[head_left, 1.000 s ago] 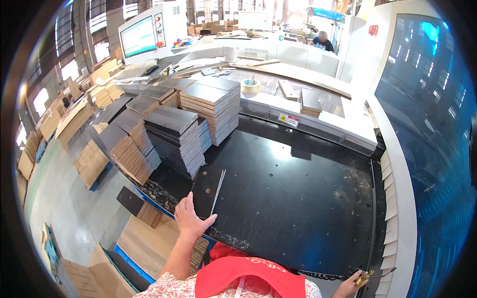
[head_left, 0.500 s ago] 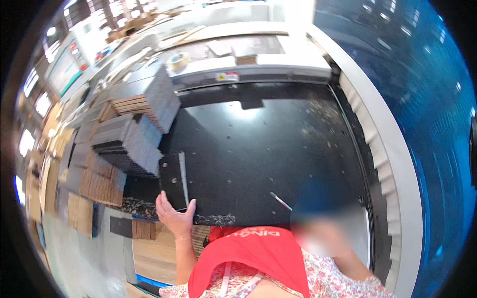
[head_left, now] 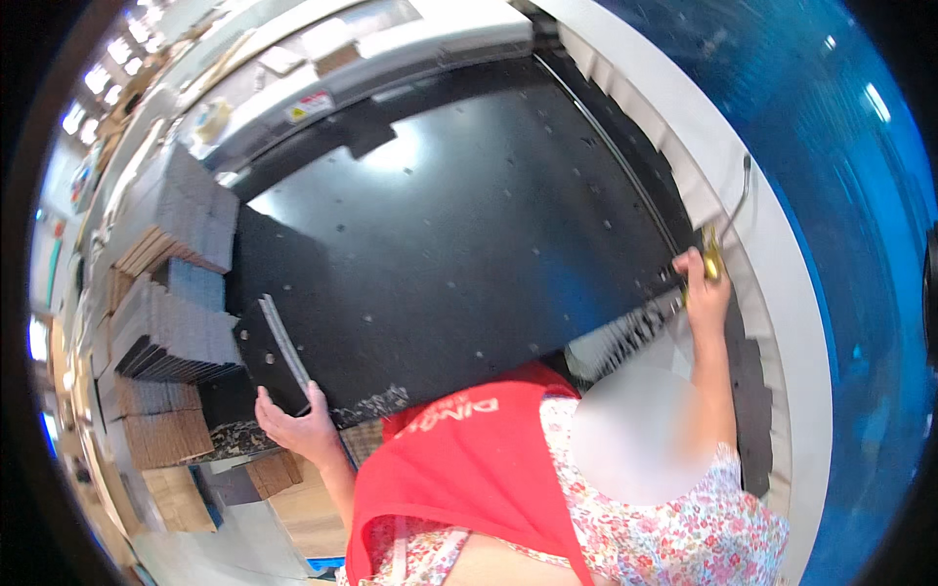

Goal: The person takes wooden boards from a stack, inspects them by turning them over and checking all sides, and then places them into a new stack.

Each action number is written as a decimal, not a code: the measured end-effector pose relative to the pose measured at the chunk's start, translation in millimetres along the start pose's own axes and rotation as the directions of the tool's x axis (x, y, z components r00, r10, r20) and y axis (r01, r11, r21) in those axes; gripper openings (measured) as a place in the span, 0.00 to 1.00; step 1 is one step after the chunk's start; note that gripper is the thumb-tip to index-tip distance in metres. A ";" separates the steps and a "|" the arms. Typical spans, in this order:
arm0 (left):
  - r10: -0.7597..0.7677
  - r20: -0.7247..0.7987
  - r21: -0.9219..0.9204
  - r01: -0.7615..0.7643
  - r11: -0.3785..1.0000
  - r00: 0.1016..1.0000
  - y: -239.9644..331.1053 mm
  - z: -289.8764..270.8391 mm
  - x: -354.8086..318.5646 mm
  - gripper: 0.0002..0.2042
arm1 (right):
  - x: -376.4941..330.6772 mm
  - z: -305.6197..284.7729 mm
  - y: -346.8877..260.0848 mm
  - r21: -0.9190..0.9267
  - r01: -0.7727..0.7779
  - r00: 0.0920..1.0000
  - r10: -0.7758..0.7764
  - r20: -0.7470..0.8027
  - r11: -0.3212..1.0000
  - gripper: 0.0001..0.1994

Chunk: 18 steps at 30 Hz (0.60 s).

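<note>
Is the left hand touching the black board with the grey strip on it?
Touching. The head view shows the left hand at the near edge of the black board, its fingers pressed against it.

A wide flat table [head_left: 469, 215] lay in front of the person. At its near left corner a cut panel piece [head_left: 278, 347] rested on the surface, with a narrow strip [head_left: 285, 344] lying along the top of it; the left hand [head_left: 298, 425] was at that piece's near edge. Left of the table stood stacks of panels [head_left: 171, 293], one behind another, with more stacks lower down towards the floor. At the table's right edge, against the raised side rail [head_left: 713, 195], the right hand [head_left: 702, 283] gripped a hand tool [head_left: 723, 230] that reached away along the rail. Behind the table ran a long machine beam [head_left: 391, 59].
</note>
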<state>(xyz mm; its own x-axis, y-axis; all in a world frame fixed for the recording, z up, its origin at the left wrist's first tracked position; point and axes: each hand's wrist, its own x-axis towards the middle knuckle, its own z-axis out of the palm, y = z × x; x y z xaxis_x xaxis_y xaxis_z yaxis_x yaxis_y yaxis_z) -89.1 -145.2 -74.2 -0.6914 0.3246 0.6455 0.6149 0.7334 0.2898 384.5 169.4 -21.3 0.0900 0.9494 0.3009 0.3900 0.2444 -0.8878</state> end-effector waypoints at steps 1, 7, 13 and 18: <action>-0.001 0.023 -0.007 0.002 1.000 1.000 -0.6 -1.5 0.7 0.36 | 3.5 3.9 10.8 0.034 0.027 1.000 -0.027 -0.005 0.999 0.13; 0.054 0.047 -0.053 -0.052 0.997 0.997 -7.6 -6.1 2.8 0.36 | -8.7 27.2 46.4 -0.062 0.083 0.989 -0.090 -0.116 0.995 0.12; -0.004 0.120 -0.102 0.016 0.995 0.993 12.8 -16.7 20.3 0.41 | -65.7 17.9 52.8 -0.688 0.152 0.951 -0.294 -0.094 0.710 0.21; -0.121 0.148 -0.045 0.129 0.991 0.982 8.2 -17.2 14.2 0.41 | -79.1 -6.0 18.0 -0.918 0.287 0.949 0.046 0.311 0.275 0.26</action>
<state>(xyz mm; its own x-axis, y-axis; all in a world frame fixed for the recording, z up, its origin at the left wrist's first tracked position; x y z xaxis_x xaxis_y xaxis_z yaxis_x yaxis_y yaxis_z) -87.4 -144.8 -50.6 -0.8093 0.3180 0.4938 0.5368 0.7417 0.4021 389.9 97.5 -59.0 -0.1815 0.9738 0.1366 0.9739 0.1588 0.1619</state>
